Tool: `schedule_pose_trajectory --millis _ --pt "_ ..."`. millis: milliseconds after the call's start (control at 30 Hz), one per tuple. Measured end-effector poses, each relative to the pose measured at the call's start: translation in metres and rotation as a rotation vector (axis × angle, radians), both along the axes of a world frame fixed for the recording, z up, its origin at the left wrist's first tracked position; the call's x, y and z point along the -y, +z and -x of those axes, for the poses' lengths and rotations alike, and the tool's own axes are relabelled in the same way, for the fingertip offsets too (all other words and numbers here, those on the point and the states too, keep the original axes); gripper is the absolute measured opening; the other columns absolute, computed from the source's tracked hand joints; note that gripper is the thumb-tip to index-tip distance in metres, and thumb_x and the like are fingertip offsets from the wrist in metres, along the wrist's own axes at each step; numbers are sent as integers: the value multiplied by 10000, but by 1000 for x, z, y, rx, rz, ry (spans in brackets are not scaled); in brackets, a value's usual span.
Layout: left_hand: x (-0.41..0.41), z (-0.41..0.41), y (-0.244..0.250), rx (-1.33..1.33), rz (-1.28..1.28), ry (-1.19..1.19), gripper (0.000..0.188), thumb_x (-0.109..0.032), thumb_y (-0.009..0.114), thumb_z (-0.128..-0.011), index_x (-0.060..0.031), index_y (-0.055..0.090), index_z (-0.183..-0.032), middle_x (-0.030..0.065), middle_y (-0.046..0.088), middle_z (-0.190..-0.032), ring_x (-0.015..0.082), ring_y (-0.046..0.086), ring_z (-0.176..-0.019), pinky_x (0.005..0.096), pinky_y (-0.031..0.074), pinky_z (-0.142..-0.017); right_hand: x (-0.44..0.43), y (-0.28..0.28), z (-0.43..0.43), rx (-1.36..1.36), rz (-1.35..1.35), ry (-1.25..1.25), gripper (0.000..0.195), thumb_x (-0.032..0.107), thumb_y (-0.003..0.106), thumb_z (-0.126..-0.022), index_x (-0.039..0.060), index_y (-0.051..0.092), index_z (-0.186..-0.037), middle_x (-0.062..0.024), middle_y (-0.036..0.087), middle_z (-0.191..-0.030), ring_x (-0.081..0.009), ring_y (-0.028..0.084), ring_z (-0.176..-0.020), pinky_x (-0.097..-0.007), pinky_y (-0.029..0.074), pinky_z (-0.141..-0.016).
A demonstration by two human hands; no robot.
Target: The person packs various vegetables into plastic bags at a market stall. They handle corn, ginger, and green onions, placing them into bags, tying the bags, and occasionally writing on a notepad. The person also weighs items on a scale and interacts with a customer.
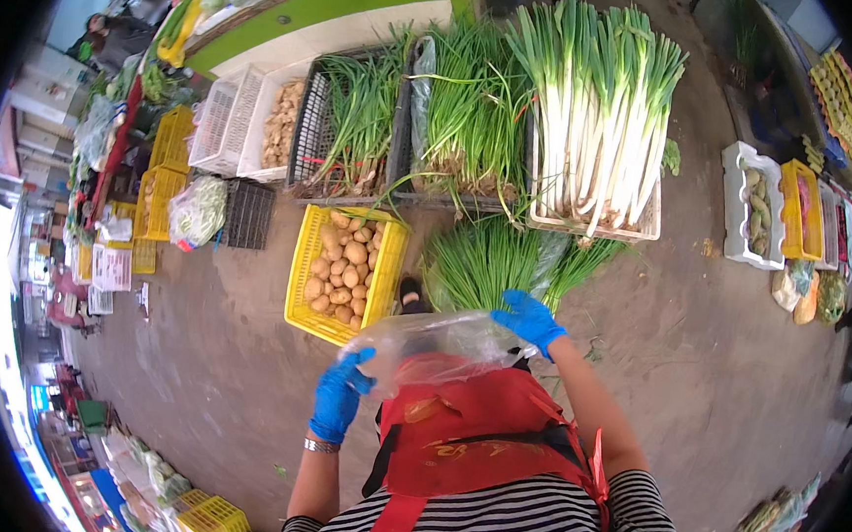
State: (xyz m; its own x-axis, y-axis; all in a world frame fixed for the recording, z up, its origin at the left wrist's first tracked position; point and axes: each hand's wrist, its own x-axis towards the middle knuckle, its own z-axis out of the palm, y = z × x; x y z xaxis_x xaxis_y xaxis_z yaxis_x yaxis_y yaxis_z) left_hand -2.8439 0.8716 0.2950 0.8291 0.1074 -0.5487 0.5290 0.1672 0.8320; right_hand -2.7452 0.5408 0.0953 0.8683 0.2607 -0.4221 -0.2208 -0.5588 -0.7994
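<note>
A clear plastic bag (pixel 428 344) is stretched between my two hands in front of a red apron (pixel 473 432). My left hand (pixel 343 394), in a blue glove, grips its left end between thumb and fingers. My right hand (pixel 530 320), gloved the same, has hold of the other end. Just beyond the bag lies a heap of green scallions (pixel 489 263) on the floor, partly hidden by the right hand and the plastic. To the left of the scallions stands a yellow plastic crate (pixel 388 278) of potatoes (pixel 344 271).
Behind the scallions, crates hold more scallions (pixel 474 114), leeks (pixel 598 130) and ginger (pixel 282 122). A bagged cabbage (pixel 198 209) rests beside a black crate (pixel 248 213). On the right are a white foam box (pixel 741 206), a yellow crate (pixel 800 211) and egg trays (pixel 844 110).
</note>
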Motion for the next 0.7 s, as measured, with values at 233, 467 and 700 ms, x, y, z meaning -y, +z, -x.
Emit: schedule_pose_trajectory --millis 233,467,700 --pt "-106 -179 -12 25 129 55 416 -215 482 -926 -39 483 -1303 12 591 -978 114 563 -851 281 458 -803 -63 -16 -128 -151 -71 -473 635 360 720 -755 -53 484 -1175 -202 608 -1082 -284 599 -986 -353 469 -849" --pt "-163 -302 8 10 -112 265 554 -150 451 -909 17 275 -1407 -90 245 -564 20 264 -468 176 215 -455 -163 -33 -348 -129 -38 -738 1131 434 779 -671 -81 89 -1405 -271 305 -1403 -336 406 -1258 -375 386 -1013" --pt "-137 -336 39 220 -1168 -65 480 -74 441 -944 24 296 -1391 99 620 -857 123 518 -660 221 425 -614 -210 -110 -449 -348 608 -651 1278 542 800 -579 -43 44 -1427 -251 294 -1401 -379 405 -1236 -411 429 -967"
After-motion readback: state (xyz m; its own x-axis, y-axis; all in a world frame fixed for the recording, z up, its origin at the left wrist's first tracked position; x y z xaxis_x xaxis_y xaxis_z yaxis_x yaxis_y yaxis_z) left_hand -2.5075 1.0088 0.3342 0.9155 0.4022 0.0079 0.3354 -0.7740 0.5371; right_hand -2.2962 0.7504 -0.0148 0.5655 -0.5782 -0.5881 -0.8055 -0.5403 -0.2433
